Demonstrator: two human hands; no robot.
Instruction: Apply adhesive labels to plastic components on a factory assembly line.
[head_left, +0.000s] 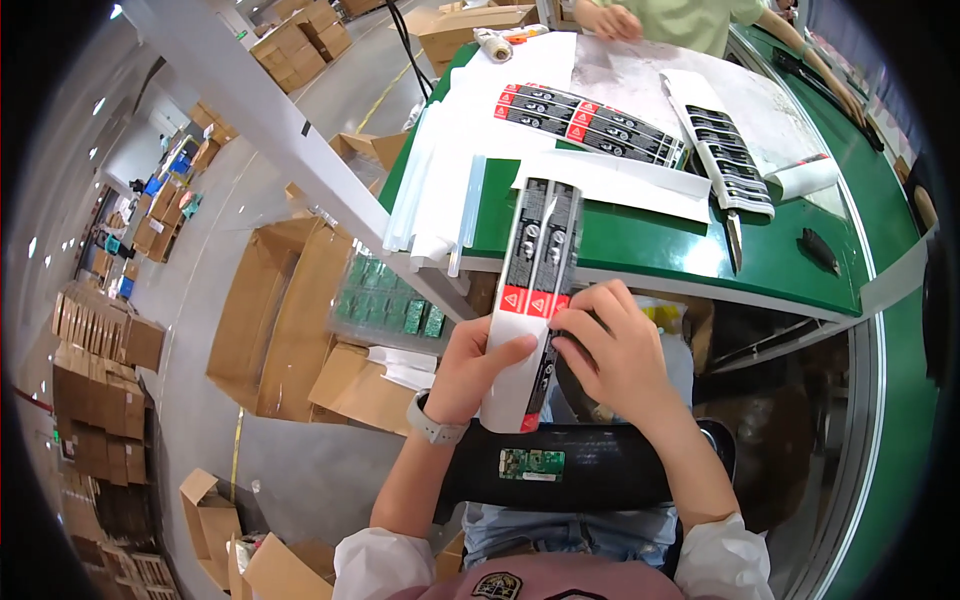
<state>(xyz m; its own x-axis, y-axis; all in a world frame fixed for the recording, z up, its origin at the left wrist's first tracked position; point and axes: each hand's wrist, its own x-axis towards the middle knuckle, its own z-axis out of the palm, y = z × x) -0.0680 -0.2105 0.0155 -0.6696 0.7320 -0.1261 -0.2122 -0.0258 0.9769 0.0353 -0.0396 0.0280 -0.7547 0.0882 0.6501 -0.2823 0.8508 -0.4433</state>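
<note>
My left hand (468,368) grips a white-backed sheet of labels (532,250), with black strips and red warning ends, by its lower left side, thumb on top. Curled fingers of my right hand (618,350) pinch at the sheet's right edge, by a black label strip (546,372) that sits lower than the others. Whether that strip has come off its backing, I cannot tell. Across my lap lies a glossy black curved shell (620,465), with a green circuit board (531,464) showing in its cutout.
On the green-topped table (640,240) ahead lie more label sheets (590,120), a rolled label stack (725,150), a pointed blade (735,240) and a small black piece (818,250). A co-worker's hand (608,20) is across the table. Open cardboard boxes (270,310) stand left.
</note>
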